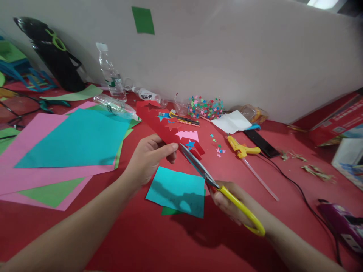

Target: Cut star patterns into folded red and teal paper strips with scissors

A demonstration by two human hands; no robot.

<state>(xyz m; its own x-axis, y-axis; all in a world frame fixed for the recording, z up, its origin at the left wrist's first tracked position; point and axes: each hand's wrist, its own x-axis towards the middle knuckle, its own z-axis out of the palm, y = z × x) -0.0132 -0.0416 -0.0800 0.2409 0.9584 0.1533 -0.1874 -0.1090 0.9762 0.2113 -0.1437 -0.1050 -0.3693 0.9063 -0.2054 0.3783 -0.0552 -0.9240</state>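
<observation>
My left hand (149, 156) pinches a strip of red paper (159, 124) above the red table, fingers closed on its lower edge. My right hand (234, 204) grips yellow-handled scissors (210, 179), whose blades point up-left and meet the red paper near a small blue star (190, 144). A pink cut-out shape (187, 135) lies by the strip's end. Below the hands a teal square of paper (177, 190) rests on a green sheet.
Large teal, pink and green sheets (70, 145) cover the left of the table. Plastic bottles (112, 77), a pile of paper stars (205, 107), a yellow glue gun (242, 150), a black phone (261, 142), a cable and a purple tool (340, 223) lie around. A white wall stands behind.
</observation>
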